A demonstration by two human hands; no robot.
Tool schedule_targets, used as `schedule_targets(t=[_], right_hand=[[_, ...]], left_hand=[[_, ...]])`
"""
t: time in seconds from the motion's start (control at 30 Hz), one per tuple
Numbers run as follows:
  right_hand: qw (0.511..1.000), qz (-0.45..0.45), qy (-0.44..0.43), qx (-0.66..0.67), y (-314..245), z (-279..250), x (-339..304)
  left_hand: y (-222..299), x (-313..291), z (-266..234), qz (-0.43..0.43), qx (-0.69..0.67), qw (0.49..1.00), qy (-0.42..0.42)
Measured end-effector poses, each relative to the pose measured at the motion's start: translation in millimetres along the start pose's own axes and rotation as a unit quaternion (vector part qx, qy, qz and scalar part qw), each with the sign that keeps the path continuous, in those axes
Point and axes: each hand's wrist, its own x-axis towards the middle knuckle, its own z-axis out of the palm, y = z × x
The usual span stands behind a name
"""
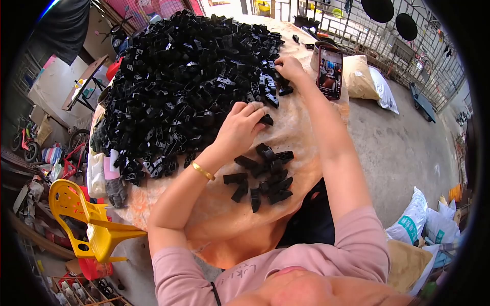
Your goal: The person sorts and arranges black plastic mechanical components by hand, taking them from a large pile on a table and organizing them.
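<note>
A large heap of small black plastic parts (178,86) covers much of the cloth-topped table (214,224). At the heap's right front edge, my left hand (241,126) has its fingers curled round a black plastic part (267,120), which shows partly beyond the fingertips. Farther right and back, my right hand (291,69) is closed at the heap's edge. Its fingertips point down among black pieces, and what they pinch is hidden. Nearer to me lies a small loose group of black parts (273,176), apart from the heap.
A phone (330,72) with a lit screen stands upright at the table's right edge. Sacks (361,76) rest on the floor beyond it. A yellow plastic chair (97,229) is at the left, near a dark glove (117,193) on the table edge. More bags (413,217) lie at the right.
</note>
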Motion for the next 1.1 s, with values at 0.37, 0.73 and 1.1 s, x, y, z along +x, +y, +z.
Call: schedule_targets(t=[0.37, 0.73, 1.1], right_hand=[[0.972, -0.191, 0.128, 0.056, -61.6, -19.5, -48.1], [0.918, -0.262, 0.234, 0.185, -87.8, -5.9, -79.6], [0.800, -0.099, 0.019, 0.591, -122.7, -17.8, -108.8]], left_hand=[[-4.7, 2.8, 5.2, -0.059, 0.059, 0.995, 0.061], [-7.5, 11.6, -15.2, -0.146, -0.072, 0.983, 0.082], [-30.7, 12.0, -19.1, -0.287, -0.537, 0.773, 0.176]])
